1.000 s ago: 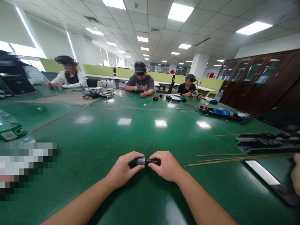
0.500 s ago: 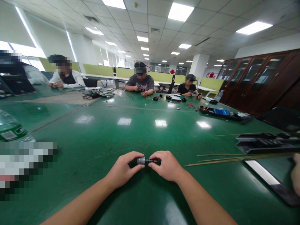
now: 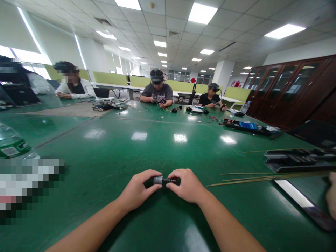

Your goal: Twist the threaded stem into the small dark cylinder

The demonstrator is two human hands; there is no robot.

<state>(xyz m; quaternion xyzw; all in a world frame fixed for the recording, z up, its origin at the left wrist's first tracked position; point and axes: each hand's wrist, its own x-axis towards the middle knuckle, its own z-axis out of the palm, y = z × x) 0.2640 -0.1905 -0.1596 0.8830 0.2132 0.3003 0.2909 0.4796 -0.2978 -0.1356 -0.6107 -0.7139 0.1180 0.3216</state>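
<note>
Low in the middle of the head view, a small silver-and-black cylinder (image 3: 158, 180) with a thin dark ribbed shaft (image 3: 170, 180) lies level between my two hands. My left hand (image 3: 140, 187) is closed on the silver body, thumb below and forefinger above. From the other side, my right hand (image 3: 187, 185) pinches the shaft's end between thumb and fingers. My palm and fingers hide both ends of the part in places. Beneath both hands is the green tabletop (image 3: 147, 154).
Thin brown sticks (image 3: 244, 179), black metal channels (image 3: 299, 159) and a phone-like slab (image 3: 304, 204) lie right. At left are a water bottle (image 3: 13, 143) and a blurred-out box (image 3: 28, 178). A tray of tools (image 3: 249, 126) stands farther back; several people sit around the table.
My hands and the part between them look the same. Across the table, a person's hands have shifted slightly.
</note>
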